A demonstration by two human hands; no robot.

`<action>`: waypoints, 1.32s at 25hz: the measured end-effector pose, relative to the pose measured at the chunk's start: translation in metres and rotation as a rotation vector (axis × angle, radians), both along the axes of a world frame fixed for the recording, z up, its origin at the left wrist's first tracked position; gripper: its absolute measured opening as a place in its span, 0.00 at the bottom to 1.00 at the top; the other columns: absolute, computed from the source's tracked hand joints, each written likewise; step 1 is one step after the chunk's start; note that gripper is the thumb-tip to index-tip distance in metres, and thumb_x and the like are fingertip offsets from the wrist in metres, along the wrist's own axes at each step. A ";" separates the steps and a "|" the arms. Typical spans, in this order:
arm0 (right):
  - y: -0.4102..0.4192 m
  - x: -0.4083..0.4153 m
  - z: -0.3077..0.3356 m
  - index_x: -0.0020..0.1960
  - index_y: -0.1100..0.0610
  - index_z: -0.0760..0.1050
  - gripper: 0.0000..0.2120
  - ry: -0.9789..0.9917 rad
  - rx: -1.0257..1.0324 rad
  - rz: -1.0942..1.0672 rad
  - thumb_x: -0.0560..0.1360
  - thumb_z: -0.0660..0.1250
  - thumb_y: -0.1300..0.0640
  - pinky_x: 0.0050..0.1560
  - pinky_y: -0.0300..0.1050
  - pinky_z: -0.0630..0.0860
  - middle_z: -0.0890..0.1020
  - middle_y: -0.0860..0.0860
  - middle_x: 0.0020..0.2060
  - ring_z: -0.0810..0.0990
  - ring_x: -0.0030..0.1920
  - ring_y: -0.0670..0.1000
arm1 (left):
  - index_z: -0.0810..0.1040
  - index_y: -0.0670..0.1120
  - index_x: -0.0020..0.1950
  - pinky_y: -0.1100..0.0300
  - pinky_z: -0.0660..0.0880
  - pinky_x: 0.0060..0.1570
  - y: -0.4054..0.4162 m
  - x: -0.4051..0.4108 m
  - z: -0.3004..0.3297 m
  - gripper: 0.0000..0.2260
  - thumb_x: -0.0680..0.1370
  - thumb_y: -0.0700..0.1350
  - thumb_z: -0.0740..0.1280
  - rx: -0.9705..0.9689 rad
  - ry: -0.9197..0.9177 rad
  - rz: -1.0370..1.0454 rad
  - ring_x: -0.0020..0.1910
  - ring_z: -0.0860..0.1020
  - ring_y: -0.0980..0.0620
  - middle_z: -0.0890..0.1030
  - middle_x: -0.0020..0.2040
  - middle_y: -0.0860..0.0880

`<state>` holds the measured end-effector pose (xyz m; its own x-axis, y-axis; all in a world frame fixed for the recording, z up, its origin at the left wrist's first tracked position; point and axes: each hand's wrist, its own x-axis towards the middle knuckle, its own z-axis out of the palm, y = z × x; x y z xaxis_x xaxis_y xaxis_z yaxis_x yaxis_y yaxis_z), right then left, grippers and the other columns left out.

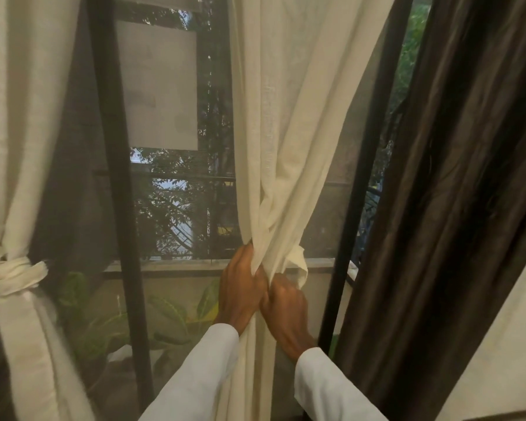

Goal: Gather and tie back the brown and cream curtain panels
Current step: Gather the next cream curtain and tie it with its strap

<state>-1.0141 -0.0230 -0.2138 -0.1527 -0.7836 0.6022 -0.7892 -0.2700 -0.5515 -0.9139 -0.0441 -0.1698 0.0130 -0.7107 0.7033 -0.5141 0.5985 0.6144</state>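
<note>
Cream curtain panel (pixel 289 123) hangs mid-window, bunched where the left hand (pixel 240 294) and right hand (pixel 286 311), touching each other, both clench its folds. Just beside it to the right hangs the brown curtain (pixel 456 208). At far left, another cream panel (pixel 22 147) sits knotted.

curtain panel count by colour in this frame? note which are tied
Cream: 2, the left cream panel already knotted, the middle cream panel bunched in the left hand and right hand
Brown: 1, the brown panel on the right, hanging loose
Total: 3
A pale cloth at the lower right edge is unclear and left out.
</note>
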 end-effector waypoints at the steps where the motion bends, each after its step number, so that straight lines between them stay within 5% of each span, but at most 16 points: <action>1: 0.002 0.005 0.000 0.53 0.56 0.78 0.10 -0.022 0.015 0.046 0.80 0.62 0.51 0.49 0.54 0.81 0.83 0.53 0.48 0.83 0.47 0.54 | 0.75 0.47 0.57 0.67 0.67 0.41 0.004 0.000 -0.002 0.08 0.78 0.45 0.65 0.021 0.027 -0.045 0.49 0.78 0.48 0.78 0.49 0.51; 5: 0.007 0.007 0.002 0.61 0.58 0.76 0.11 -0.061 0.017 0.185 0.80 0.64 0.56 0.55 0.49 0.81 0.83 0.54 0.53 0.83 0.52 0.54 | 0.72 0.52 0.50 0.72 0.68 0.39 0.010 0.004 -0.001 0.17 0.72 0.61 0.71 0.121 0.059 -0.109 0.45 0.75 0.59 0.75 0.45 0.57; 8: 0.010 -0.005 -0.001 0.61 0.54 0.76 0.13 0.146 -0.002 0.277 0.77 0.66 0.52 0.47 0.47 0.82 0.83 0.50 0.51 0.83 0.45 0.49 | 0.67 0.53 0.43 0.62 0.64 0.36 0.004 0.010 0.002 0.10 0.75 0.46 0.69 0.075 0.012 -0.037 0.42 0.76 0.50 0.72 0.40 0.55; 11: 0.007 -0.037 0.004 0.61 0.46 0.77 0.21 0.080 0.063 0.231 0.73 0.66 0.37 0.43 0.46 0.82 0.81 0.40 0.52 0.82 0.42 0.44 | 0.69 0.47 0.39 0.57 0.66 0.36 -0.004 0.015 -0.001 0.09 0.77 0.42 0.66 0.059 0.008 -0.003 0.39 0.75 0.47 0.74 0.38 0.52; 15: -0.011 -0.082 0.029 0.66 0.50 0.75 0.21 -0.269 0.012 0.006 0.74 0.70 0.46 0.54 0.45 0.79 0.77 0.43 0.58 0.79 0.54 0.45 | 0.75 0.44 0.42 0.60 0.67 0.37 -0.008 0.013 -0.003 0.05 0.78 0.41 0.66 0.087 0.082 -0.067 0.40 0.77 0.48 0.78 0.40 0.50; 17: -0.022 -0.090 0.044 0.72 0.51 0.70 0.25 -0.261 0.082 0.024 0.76 0.69 0.48 0.58 0.41 0.71 0.71 0.42 0.62 0.73 0.60 0.45 | 0.78 0.43 0.48 0.62 0.70 0.42 -0.006 0.010 -0.001 0.02 0.78 0.40 0.66 0.114 0.137 -0.143 0.44 0.78 0.49 0.79 0.43 0.50; 20: -0.037 -0.093 0.055 0.73 0.51 0.67 0.28 -0.295 0.187 0.114 0.76 0.69 0.47 0.67 0.49 0.69 0.71 0.46 0.69 0.70 0.68 0.49 | 0.79 0.45 0.59 0.60 0.73 0.54 -0.003 0.010 0.003 0.10 0.78 0.40 0.66 0.198 0.198 -0.263 0.53 0.78 0.53 0.79 0.53 0.50; 24: -0.033 -0.085 0.053 0.52 0.51 0.83 0.14 -0.335 0.087 0.082 0.71 0.73 0.45 0.53 0.58 0.81 0.84 0.41 0.46 0.83 0.47 0.47 | 0.76 0.47 0.62 0.55 0.74 0.59 -0.009 0.016 0.001 0.13 0.79 0.48 0.66 0.385 0.225 -0.317 0.57 0.78 0.52 0.80 0.58 0.51; 27: -0.022 -0.066 0.048 0.41 0.58 0.82 0.15 -0.229 -0.039 -0.018 0.73 0.71 0.46 0.40 0.59 0.82 0.84 0.50 0.34 0.82 0.35 0.53 | 0.74 0.48 0.65 0.55 0.72 0.62 -0.010 0.011 0.002 0.15 0.79 0.47 0.65 0.402 0.212 -0.306 0.60 0.77 0.52 0.79 0.60 0.51; 33: -0.008 -0.040 0.040 0.53 0.54 0.81 0.06 -0.162 -0.078 0.163 0.77 0.67 0.56 0.46 0.55 0.82 0.85 0.49 0.46 0.83 0.45 0.49 | 0.65 0.54 0.68 0.64 0.71 0.56 -0.001 0.001 0.003 0.22 0.77 0.49 0.69 0.446 0.294 -0.410 0.60 0.76 0.59 0.76 0.61 0.57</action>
<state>-1.0541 -0.0315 -0.1735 -0.1276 -0.7578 0.6399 -0.6345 -0.4336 -0.6399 -0.9130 -0.0447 -0.1673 -0.1737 -0.9207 0.3495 -0.0734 0.3660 0.9277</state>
